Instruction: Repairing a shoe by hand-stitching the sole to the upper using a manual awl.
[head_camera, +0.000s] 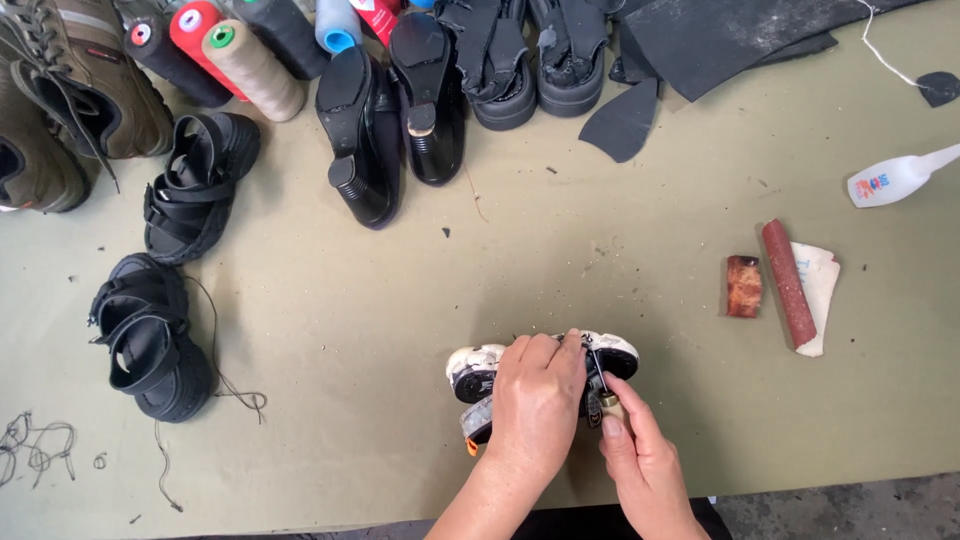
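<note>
Head view shows us a small shoe (545, 368) with a white sole and black upper lying on its side near the front edge of the olive desk (400, 320), pinned there by the left hand (535, 400), whose fingers wrap over the top of it and grip it, seemingly so that it stays put while the other hand works. The right hand (640, 455) comes in from the lower right with its fingers pinched closed on a small tool (604, 398) with a brownish handle, its tip at the shoe's edge beside the left fingertips. The left hand covers most of the shoe, so we cannot make out just where the tip meets it, nor what the orange bit at its lower end is. Off to the right, well apart, lie a red cylindrical stick (789, 283) on a scrap of paper, a small reddish-brown block (743, 286) and a white squeeze bottle (900, 177), within reach but out of the way. Black sandals (155, 335), black heeled shoes (390, 120) and thread spools (250, 65) line the left and far side, several cut off by the frame.
</note>
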